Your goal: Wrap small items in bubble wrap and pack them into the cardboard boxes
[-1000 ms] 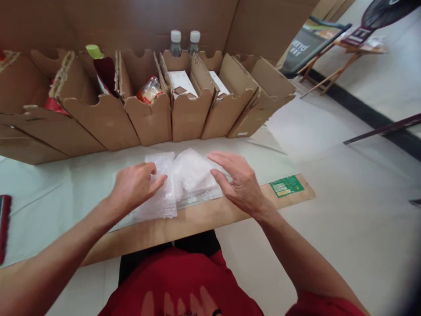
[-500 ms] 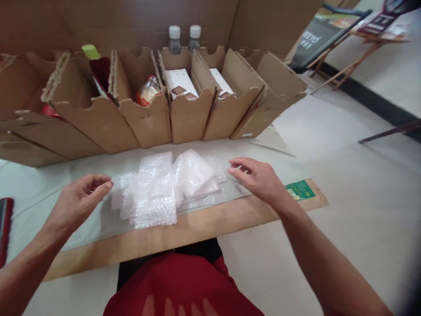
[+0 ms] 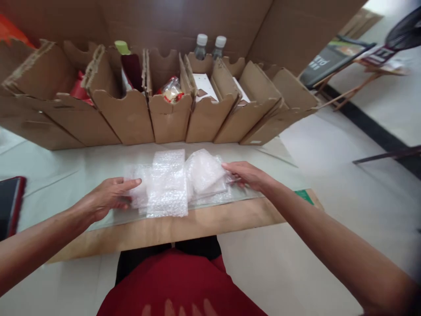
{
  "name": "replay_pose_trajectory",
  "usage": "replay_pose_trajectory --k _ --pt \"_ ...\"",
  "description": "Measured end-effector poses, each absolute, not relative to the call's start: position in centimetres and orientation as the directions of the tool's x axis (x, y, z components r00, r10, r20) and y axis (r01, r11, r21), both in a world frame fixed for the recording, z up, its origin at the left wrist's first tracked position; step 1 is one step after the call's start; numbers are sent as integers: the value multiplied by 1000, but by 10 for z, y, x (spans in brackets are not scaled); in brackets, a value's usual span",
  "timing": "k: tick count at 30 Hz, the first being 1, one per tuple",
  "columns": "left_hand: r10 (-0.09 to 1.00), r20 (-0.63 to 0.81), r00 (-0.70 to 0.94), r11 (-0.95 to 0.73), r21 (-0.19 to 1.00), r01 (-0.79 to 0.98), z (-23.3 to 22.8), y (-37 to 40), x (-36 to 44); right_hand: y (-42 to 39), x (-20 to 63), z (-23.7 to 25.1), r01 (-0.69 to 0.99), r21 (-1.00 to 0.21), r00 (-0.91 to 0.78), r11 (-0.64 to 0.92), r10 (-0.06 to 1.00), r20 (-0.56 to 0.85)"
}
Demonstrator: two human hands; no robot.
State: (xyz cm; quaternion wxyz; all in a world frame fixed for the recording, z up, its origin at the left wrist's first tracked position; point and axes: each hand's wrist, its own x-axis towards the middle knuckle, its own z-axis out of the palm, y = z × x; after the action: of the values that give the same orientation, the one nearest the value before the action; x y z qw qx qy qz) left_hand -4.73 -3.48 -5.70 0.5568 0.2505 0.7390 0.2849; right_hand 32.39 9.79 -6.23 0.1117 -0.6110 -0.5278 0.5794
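Clear bubble wrap (image 3: 169,184) lies in an overlapping pile of pieces near the table's front edge. At the pile's left end, my left hand (image 3: 115,193) pinches a sheet, thumb on top and fingers beneath. My right hand (image 3: 246,174) grips the right end of the pile, its thumb over the wrap and its other fingers partly hidden underneath. A folded piece (image 3: 205,171) sits on top at the right, close to my right thumb.
Behind the pile stands a row of cardboard bins (image 3: 171,118) holding a snack bag (image 3: 173,91), white boxes (image 3: 204,85) and other goods. Two white-capped bottles (image 3: 200,46) rise behind them. A red-edged phone or tablet (image 3: 11,206) lies at the left. A wooden stand with a fan (image 3: 404,30) is at the far right.
Both hands have moved inward from beside the bubble wrap and closed on its left and right ends. The camera view has shifted slightly to the left.
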Motion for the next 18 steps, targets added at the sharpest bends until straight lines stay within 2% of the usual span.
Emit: replay_pose_trajectory --k 4,9,15,18 --pt "692 -700 -178 719 690 79 -63 -25 -39 102 313 -66 477 -753 -274 -454 737 -618" --pt "734 -653 -188 679 709 191 -64 -23 -29 103 310 -62 526 -766 -327 -370 743 -584" --pt "766 -598 -236 627 776 69 -50 -27 -6 90 313 -61 529 -802 -386 -277 763 -518" --pt "791 -577 -204 589 808 -1 -47 -26 4 83 311 -60 542 -812 -423 -216 764 -486"
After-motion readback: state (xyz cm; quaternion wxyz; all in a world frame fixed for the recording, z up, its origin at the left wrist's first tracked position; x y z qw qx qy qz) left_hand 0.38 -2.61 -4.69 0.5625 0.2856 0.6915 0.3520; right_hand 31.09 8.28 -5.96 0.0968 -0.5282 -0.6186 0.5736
